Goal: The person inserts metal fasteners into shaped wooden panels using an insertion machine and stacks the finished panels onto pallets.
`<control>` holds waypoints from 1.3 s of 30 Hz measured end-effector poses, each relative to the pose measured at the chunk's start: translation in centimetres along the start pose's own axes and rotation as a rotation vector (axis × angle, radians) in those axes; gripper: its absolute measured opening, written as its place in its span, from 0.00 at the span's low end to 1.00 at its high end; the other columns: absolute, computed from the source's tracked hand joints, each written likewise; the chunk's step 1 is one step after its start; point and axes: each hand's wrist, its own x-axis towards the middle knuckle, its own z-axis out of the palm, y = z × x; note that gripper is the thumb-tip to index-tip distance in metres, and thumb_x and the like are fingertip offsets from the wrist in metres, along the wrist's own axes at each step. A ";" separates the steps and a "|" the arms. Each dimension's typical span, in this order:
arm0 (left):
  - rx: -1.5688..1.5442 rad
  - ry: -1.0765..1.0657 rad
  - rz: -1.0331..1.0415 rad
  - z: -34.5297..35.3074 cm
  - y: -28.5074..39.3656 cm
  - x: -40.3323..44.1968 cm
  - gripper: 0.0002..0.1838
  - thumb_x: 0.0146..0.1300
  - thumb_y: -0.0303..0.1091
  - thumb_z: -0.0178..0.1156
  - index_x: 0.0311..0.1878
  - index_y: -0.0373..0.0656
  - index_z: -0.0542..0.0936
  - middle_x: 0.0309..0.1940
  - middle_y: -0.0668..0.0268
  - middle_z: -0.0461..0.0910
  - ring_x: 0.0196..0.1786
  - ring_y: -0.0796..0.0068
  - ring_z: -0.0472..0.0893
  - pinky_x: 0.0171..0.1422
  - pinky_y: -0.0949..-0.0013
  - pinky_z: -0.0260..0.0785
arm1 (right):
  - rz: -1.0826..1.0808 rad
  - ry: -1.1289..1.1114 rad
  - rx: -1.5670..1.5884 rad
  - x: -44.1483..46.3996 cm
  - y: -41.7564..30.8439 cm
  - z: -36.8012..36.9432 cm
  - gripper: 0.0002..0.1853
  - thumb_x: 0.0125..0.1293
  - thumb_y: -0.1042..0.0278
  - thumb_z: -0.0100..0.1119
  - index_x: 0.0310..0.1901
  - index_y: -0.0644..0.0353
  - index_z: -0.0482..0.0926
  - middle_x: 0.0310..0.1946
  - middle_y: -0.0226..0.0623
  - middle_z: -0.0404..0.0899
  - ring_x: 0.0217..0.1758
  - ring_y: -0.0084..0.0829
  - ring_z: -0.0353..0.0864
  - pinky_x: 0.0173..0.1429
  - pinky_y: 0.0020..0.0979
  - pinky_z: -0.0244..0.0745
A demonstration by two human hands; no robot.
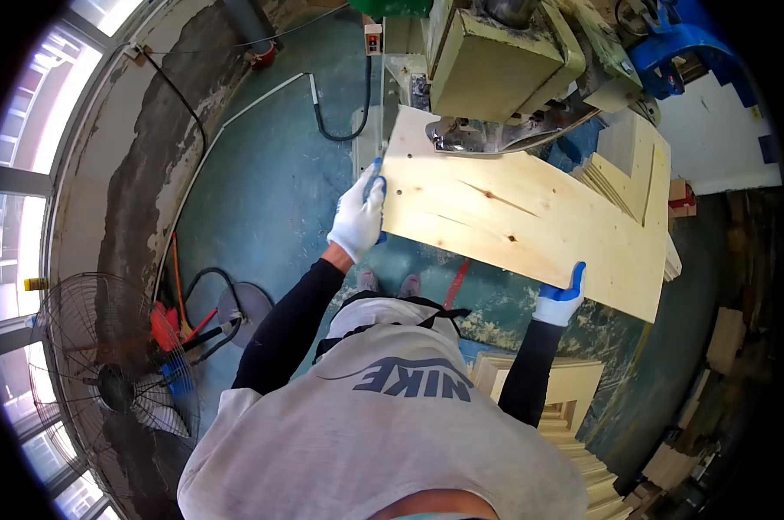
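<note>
The gray shirt [383, 442] says NIKE. The left hand [358, 215] holds the wooden board [531, 217] by one end, the right hand [561, 301] by its near edge. It's partly under a machine [496, 69], over blue-green floor [275, 160]. A fan [115, 387] stands near windows [15, 247].

2 gloved hands [358, 215] [560, 300], gripping wooden board [531, 221]

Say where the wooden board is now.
The wooden board is right of centre in the head view, with the left hand at its left end, the right hand on its near edge and the machine overlapping its far edge.
</note>
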 end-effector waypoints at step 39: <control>-0.190 -0.058 -0.145 3.2 0.3 0.9 0.18 0.78 0.47 0.51 0.46 0.39 0.75 0.23 0.65 0.79 0.19 0.80 0.76 0.22 0.75 0.69 | -0.021 -0.058 0.025 2.9 -2.0 -4.1 0.25 0.76 0.58 0.55 0.67 0.66 0.70 0.65 0.45 0.75 0.67 0.40 0.75 0.73 0.46 0.69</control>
